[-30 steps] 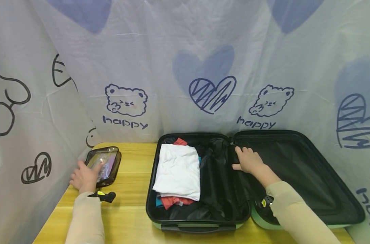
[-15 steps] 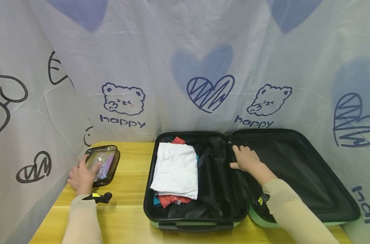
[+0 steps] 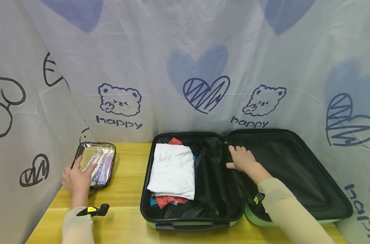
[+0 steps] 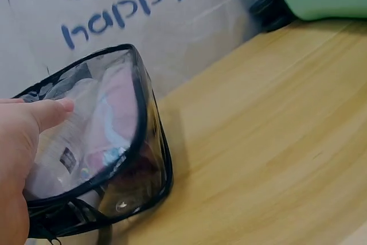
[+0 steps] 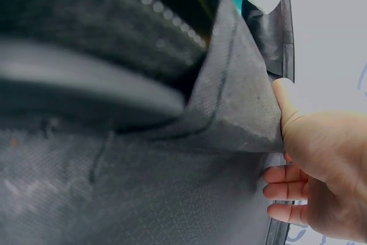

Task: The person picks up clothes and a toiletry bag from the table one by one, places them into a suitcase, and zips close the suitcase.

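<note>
Pouch [image 4: 97, 136] under my left hand [image 3: 76, 179] was glossy clear plastic; suitcase lining [image 5: 172, 193] in my right hand [image 5: 318, 164], matt woven cloth; table [image 4: 269, 142], smooth wood.

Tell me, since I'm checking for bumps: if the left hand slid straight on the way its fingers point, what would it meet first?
The left hand already touches the clear pouch. Past that, probably the printed curtain behind it, though depth is unclear.
</note>
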`<action>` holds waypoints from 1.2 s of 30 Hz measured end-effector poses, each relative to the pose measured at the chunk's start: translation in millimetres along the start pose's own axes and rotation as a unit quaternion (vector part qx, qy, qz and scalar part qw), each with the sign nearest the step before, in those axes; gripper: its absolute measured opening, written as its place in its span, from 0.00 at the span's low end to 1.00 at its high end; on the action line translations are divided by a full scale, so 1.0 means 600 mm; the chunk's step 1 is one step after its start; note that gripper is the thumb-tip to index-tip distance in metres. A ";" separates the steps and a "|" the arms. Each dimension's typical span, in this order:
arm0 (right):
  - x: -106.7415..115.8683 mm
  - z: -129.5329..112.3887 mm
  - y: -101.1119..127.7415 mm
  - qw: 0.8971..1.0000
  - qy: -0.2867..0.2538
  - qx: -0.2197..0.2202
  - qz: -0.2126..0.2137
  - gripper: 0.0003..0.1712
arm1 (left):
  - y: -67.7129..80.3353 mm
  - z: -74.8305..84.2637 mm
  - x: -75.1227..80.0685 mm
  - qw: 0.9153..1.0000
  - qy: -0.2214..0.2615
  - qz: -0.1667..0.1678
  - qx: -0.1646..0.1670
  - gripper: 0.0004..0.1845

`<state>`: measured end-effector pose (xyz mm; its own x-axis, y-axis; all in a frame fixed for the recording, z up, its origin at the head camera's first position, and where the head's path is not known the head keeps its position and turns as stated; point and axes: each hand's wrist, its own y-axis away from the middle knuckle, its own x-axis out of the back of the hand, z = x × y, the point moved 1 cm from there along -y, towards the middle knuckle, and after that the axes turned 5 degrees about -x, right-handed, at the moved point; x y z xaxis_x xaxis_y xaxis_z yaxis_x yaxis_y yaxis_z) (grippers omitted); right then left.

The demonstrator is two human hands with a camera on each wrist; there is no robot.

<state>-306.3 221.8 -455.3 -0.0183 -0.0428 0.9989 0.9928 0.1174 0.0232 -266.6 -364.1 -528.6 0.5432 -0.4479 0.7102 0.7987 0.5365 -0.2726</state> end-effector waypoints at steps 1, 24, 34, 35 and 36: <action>0.001 0.000 0.001 1.000 -0.001 0.000 -0.001 0.46 | 0.004 0.005 0.003 1.000 0.002 0.002 -0.006 0.42; 0.005 0.001 0.005 1.000 0.017 0.006 0.009 0.47 | 0.056 0.158 0.058 0.981 0.164 0.085 -0.060 0.41; 0.007 -0.007 0.007 0.998 0.038 0.018 0.038 0.45 | 0.075 0.234 0.070 0.946 0.308 0.083 -0.051 0.40; 0.006 -0.007 0.006 0.999 0.037 0.018 0.035 0.45 | 0.078 0.242 0.069 0.943 0.319 0.081 -0.052 0.40; 0.006 -0.006 0.005 0.999 0.036 0.018 0.033 0.45 | 0.081 0.250 0.067 0.939 0.330 0.079 -0.055 0.40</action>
<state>-302.9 218.2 -452.1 0.0561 -0.1054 0.9928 0.9866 0.1584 -0.0389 -244.8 -249.0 -416.0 0.6707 -0.7337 0.1090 0.6968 0.5729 -0.4316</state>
